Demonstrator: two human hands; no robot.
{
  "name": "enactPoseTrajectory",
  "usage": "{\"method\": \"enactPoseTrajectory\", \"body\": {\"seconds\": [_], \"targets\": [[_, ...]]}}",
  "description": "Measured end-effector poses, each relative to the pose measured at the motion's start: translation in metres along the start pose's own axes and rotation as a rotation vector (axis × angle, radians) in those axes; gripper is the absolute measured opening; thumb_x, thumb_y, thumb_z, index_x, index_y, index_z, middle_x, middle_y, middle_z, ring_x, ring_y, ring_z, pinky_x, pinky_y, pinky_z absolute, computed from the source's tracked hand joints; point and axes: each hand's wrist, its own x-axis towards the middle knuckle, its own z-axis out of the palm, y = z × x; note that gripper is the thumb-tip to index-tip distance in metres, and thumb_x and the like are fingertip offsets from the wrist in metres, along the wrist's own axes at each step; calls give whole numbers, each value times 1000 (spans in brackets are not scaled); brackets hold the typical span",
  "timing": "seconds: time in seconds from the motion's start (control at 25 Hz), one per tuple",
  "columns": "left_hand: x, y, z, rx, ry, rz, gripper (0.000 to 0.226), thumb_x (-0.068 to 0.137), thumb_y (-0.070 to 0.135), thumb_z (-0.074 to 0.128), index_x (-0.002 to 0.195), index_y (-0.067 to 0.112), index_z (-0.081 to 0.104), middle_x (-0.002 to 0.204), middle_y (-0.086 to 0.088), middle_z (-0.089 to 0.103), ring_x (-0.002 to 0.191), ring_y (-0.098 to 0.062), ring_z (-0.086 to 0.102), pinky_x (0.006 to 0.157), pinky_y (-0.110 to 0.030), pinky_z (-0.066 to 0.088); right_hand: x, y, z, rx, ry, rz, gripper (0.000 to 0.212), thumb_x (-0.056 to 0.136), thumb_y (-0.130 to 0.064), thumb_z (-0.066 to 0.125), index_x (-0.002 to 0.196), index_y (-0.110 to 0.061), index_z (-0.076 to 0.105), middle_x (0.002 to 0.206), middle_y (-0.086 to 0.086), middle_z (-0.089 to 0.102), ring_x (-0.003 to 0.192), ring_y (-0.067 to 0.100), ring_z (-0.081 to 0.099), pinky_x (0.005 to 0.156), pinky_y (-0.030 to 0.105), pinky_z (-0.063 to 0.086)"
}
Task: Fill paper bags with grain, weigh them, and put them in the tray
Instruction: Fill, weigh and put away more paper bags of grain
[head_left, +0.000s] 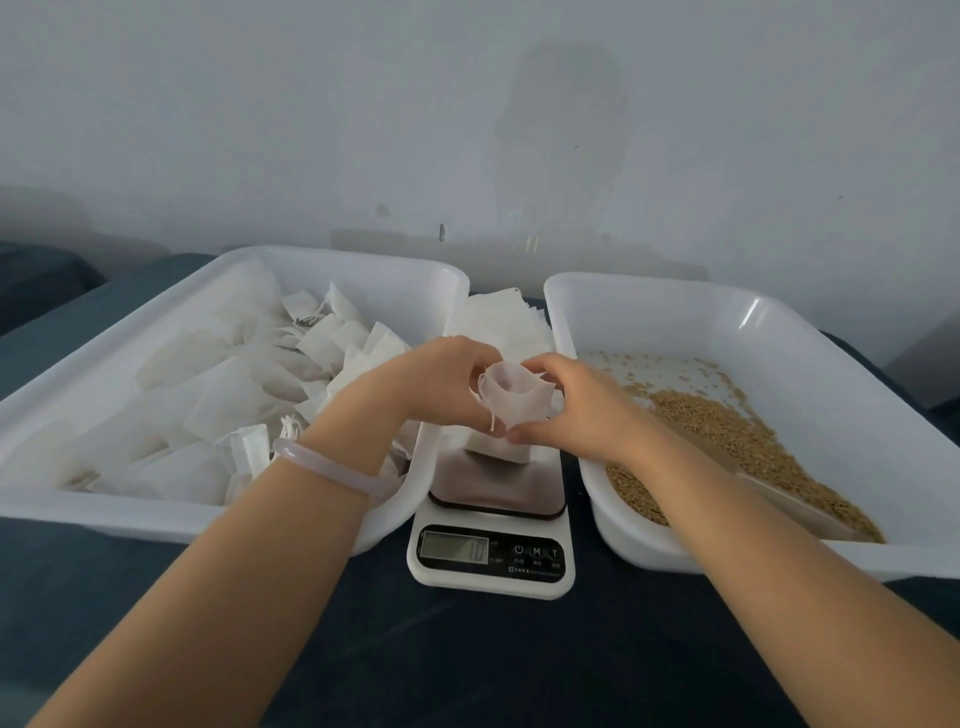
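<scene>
White paper bag (514, 397) pinched open at its mouth by thumbs and fingers of left hand (441, 379) and right hand (582, 400), over scale (491, 564). Filled-bag tray (78, 512) left, grain tray (675, 312) right. Dark blue cloth surface (467, 670), plain grey wall (311, 114) behind.

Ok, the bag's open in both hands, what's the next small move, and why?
Probably carry the bag right, over the grain, and start filling it. The left hand and right hand pinch its mouth open above the scale, it looks empty, and the grain lies just to its right.
</scene>
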Motion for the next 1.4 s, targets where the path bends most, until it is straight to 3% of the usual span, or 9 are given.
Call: {"method": "enactPoseTrajectory", "body": {"seconds": [0.12, 0.36, 0.64, 1.4], "targets": [[2, -2, 0, -32, -1, 12, 29, 65, 22, 79, 88, 24, 61, 89, 4, 65, 88, -14, 60, 80, -32, 48, 0, 5, 2, 97, -2, 15, 85, 58, -47, 83, 132, -31, 44, 129, -8, 52, 116, 13, 50, 93, 35, 43], [3, -5, -1, -85, -34, 38, 50, 59, 31, 83, 101, 31, 56, 97, 12, 63, 91, -1, 57, 80, -19, 44, 1, 7, 3, 180, -8, 28, 102, 44, -58, 83, 134, -35, 40, 132, -10, 49, 119, 9, 46, 94, 33, 40], [3, -6, -1, -101, -26, 33, 49, 61, 30, 84, 101, 28, 57, 95, 11, 62, 89, 1, 57, 75, -14, 42, 4, 10, 5, 219, 10, 8, 98, 48, -53, 84, 134, -32, 42, 132, -11, 50, 117, 5, 46, 89, 28, 37], [3, -7, -1, -116, -17, 39, 44, 62, 26, 83, 97, 27, 56, 89, 16, 60, 85, 4, 56, 71, -12, 40, 5, 13, 4, 261, 3, -43, 83, 55, -47, 84, 128, -30, 50, 123, -14, 55, 114, 6, 50, 93, 31, 41]]}}
